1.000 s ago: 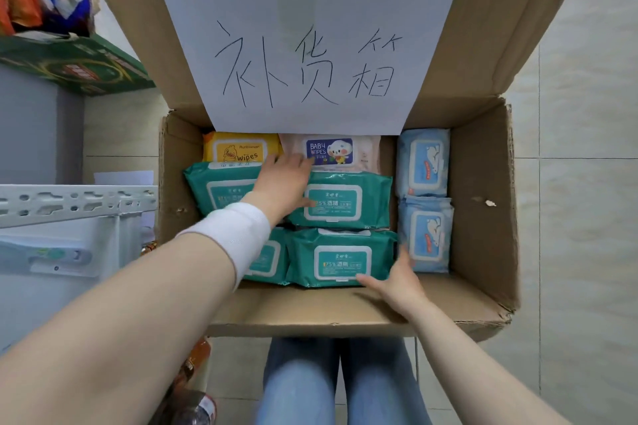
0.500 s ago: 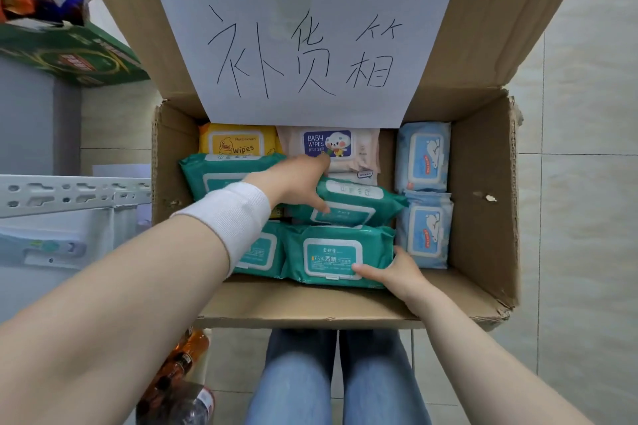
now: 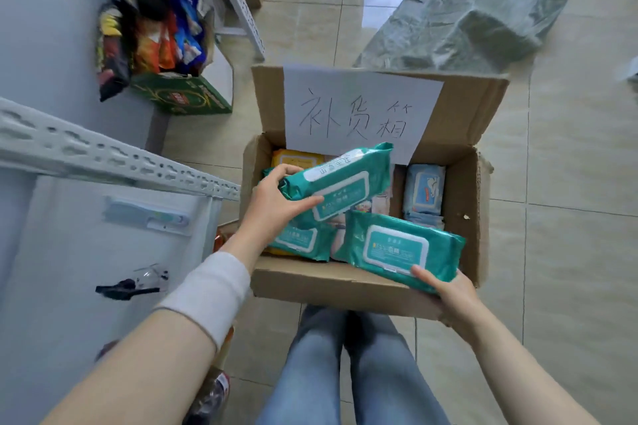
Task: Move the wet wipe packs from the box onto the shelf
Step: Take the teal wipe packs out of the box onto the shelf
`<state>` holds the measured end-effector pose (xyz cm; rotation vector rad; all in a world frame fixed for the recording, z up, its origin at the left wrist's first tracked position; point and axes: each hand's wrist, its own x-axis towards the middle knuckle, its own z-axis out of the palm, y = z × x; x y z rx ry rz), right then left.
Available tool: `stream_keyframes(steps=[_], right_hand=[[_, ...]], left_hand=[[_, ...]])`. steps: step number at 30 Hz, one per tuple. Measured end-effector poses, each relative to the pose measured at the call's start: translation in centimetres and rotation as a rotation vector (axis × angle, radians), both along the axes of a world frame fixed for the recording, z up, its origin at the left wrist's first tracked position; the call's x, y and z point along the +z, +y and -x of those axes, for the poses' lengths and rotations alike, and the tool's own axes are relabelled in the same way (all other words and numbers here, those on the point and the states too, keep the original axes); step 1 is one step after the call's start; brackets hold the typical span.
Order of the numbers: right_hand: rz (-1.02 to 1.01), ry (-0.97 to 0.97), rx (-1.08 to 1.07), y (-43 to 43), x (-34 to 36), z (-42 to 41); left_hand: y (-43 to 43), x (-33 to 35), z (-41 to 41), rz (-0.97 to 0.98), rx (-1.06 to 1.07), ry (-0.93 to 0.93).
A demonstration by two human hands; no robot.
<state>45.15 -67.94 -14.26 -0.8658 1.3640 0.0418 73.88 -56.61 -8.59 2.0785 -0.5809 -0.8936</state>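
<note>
The upper teal pack [image 3: 340, 183] is hanging tilted over the open box [image 3: 345, 283], with the left hand [image 3: 272, 203] curling round its near end, thumb lying across its face. The lower teal pack [image 3: 400, 248] is sitting over the box's near right corner, the right hand [image 3: 445, 290] pinching its edge, thumb on top. A third teal pack [image 3: 300, 241], blue packs [image 3: 424, 190] and a yellow pack [image 3: 297, 159] are lying inside, while the grey shelf [image 3: 103, 152] is waiting to the left.

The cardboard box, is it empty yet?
Not empty. Inside the cardboard box lie a yellow pack, a blue pack and a teal pack.
</note>
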Motion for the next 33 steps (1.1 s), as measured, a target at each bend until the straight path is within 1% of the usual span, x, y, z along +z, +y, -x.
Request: stream_keyframes(steps=[2,4,6,9,12,17,20,25,29,33], right_hand=[[0.043,-0.058,0.033,-0.3,3.7,0.8],[0.091,-0.115,0.119,-0.8,6.9,1.0],[0.121,-0.19,0.208,-1.1,9.1,0.7],[0.168,-0.302,0.328,-0.9,11.6,-1.2],[0.188,-0.425,0.461,0.1,14.9,-4.7],[0.207,-0.591,0.672,3.0,22.6,-11.1],[0.214,-0.698,0.758,6.1,26.5,-14.7],[0.197,-0.818,0.823,12.9,31.0,-20.7],[0.155,-0.9,0.87,18.4,33.3,-25.8],[0.147,-0.936,0.922,23.1,35.1,-30.5]], left_hand=[[2.3,5.2,0.4,0.084,0.117,-0.025],[4.6,10.2,0.7,0.185,0.238,-0.021],[7.2,14.8,1.5,0.286,0.354,-0.033],[10.9,20.2,2.7,0.433,0.529,-0.114],[15.0,25.1,3.4,0.512,0.617,-0.221],[23.3,32.4,4.3,0.591,0.753,-0.419],[28.6,35.2,4.2,0.612,0.85,-0.507],[37.4,37.6,2.5,0.622,0.999,-0.594],[44.0,37.0,0.4,0.588,1.086,-0.652],[48.8,35.0,-2.1,0.551,1.13,-0.653]])
